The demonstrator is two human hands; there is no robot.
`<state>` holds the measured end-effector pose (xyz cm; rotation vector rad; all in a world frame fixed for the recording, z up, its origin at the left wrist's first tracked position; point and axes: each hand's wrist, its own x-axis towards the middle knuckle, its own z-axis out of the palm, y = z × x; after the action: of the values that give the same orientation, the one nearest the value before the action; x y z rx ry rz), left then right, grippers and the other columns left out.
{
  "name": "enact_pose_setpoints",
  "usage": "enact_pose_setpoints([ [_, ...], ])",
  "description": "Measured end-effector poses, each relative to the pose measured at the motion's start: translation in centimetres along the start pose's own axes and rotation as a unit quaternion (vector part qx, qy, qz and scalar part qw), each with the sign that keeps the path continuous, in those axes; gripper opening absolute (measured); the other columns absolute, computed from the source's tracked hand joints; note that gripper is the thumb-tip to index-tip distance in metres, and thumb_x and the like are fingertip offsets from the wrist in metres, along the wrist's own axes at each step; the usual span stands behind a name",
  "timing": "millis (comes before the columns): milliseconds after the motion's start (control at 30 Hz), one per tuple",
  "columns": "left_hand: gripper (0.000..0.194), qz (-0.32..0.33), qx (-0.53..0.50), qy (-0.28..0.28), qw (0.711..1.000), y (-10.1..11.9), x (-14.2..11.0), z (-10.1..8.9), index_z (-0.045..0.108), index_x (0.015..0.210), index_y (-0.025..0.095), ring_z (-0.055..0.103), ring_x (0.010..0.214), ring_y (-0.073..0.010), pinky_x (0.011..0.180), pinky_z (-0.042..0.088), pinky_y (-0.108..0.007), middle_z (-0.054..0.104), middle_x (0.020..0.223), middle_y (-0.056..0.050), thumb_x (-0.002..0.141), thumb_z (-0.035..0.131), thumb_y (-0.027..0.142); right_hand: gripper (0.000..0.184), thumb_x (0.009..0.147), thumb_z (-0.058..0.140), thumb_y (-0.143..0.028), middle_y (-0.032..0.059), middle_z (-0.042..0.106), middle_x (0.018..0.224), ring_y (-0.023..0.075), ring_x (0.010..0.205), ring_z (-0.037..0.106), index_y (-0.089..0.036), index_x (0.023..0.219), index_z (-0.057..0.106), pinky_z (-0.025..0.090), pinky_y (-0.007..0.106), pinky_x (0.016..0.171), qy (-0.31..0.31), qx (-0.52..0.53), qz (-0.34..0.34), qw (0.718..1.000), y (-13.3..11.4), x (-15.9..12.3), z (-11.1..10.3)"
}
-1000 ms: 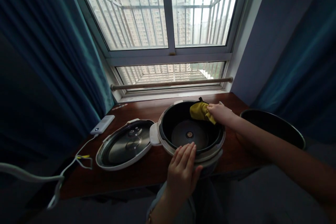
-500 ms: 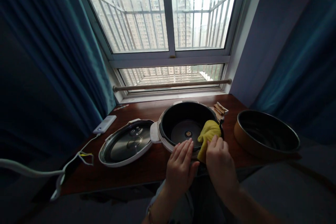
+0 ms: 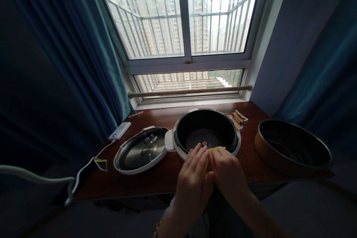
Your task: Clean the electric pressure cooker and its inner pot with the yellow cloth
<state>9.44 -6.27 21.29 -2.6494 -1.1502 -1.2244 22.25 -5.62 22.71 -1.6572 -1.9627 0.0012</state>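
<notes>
An open electric cooker body [image 3: 206, 134] with a dark empty well stands on the wooden table [image 3: 156, 174], its hinged lid [image 3: 141, 150] lying open to the left. My left hand [image 3: 193, 182] rests on the cooker's near rim, fingers together and stretched forward. My right hand [image 3: 228, 176] is right beside it, touching it, closed on a yellow cloth [image 3: 213, 151]. Only a small strip of the cloth shows between and above the two hands at the near rim.
A dark inner pot [image 3: 292, 148] with a golden outside sits on the table at the right. A white power bank [image 3: 119, 131] with a white cable [image 3: 83, 171] lies at the left. Small packets [image 3: 239, 117] lie behind the cooker. Blue curtains hang on both sides of the window.
My right hand carried the yellow cloth from the cooker's far rim round its right side to the near rim, ending against my left hand. The cloth is now mostly hidden.
</notes>
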Motion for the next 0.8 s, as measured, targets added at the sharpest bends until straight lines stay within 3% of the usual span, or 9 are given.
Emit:
enact_pose_setpoints([
  [67,0.049,-0.002,-0.003,-0.019,1.000,1.1,0.9,0.8,0.038,0.130,0.007,0.035,0.129,-0.0242,0.105,0.031,-0.043,0.045,0.134,-0.015,0.091,0.034,0.036,0.026,0.087,0.038,-0.012,0.0035,0.061,0.070,0.0122,0.062,0.055,-0.015,0.070,0.056,0.041,0.022,0.058,-0.037,0.123,-0.009,0.992,1.2,0.1,-0.7],
  [133,0.055,-0.018,0.002,-0.035,0.999,2.1,1.7,2.1,0.036,0.132,0.005,0.038,0.126,-0.0254,0.103,0.032,-0.043,0.044,0.134,-0.017,0.091,0.031,0.043,0.025,0.087,0.040,-0.016,0.0014,0.061,0.066,0.0104,0.057,0.055,-0.016,0.068,0.056,0.041,0.020,0.055,-0.031,0.206,0.004,0.978,2.9,0.2,-1.1],
  [200,0.057,-0.029,0.011,-0.044,0.999,2.6,2.1,3.5,0.037,0.132,0.006,0.043,0.121,-0.0263,0.100,0.035,-0.043,0.048,0.131,-0.016,0.091,0.029,0.044,0.022,0.086,0.044,-0.021,0.0014,0.063,0.067,0.0117,0.058,0.057,-0.016,0.072,0.060,0.043,0.021,0.057,0.042,0.229,0.040,0.972,4.8,0.6,-1.1],
  [300,0.050,-0.033,0.038,-0.040,0.998,2.6,1.9,5.1,0.044,0.127,0.009,0.050,0.109,-0.0267,0.095,0.036,-0.044,0.056,0.121,-0.012,0.091,0.030,0.041,0.020,0.086,0.046,-0.026,0.0054,0.067,0.087,0.0168,0.079,0.061,-0.017,0.092,0.063,0.047,0.028,0.073,0.165,0.208,0.049,0.963,7.6,1.5,-0.1],
  [400,0.043,-0.029,0.063,-0.033,0.997,1.7,1.3,5.5,0.050,0.121,0.011,0.053,0.100,-0.0251,0.094,0.036,-0.044,0.061,0.112,-0.010,0.090,0.034,0.037,0.023,0.087,0.044,-0.026,0.0068,0.066,0.097,0.0196,0.095,0.058,-0.019,0.094,0.064,0.043,0.036,0.087,0.158,0.202,-0.015,0.966,9.9,2.2,1.6],
  [633,0.024,-0.019,0.045,-0.080,0.996,-3.5,0.9,1.6,0.058,0.097,0.018,0.053,0.087,-0.0204,0.090,0.037,-0.042,0.063,0.089,-0.005,0.089,0.037,0.028,0.026,0.086,0.042,-0.021,0.0024,0.058,0.070,0.0181,0.085,0.054,-0.019,0.066,0.058,0.040,0.038,0.086,0.175,0.237,-0.056,0.954,11.0,2.1,3.6],
  [800,0.022,0.015,0.002,-0.179,0.984,-8.0,2.3,-2.3,0.058,0.096,0.019,0.052,0.097,-0.0186,0.095,0.037,-0.039,0.062,0.097,-0.005,0.090,0.038,0.025,0.026,0.086,0.040,-0.019,0.0012,0.055,0.068,0.0170,0.081,0.053,-0.020,0.064,0.055,0.038,0.038,0.086,0.197,0.255,-0.060,0.945,10.9,2.2,4.0],
])
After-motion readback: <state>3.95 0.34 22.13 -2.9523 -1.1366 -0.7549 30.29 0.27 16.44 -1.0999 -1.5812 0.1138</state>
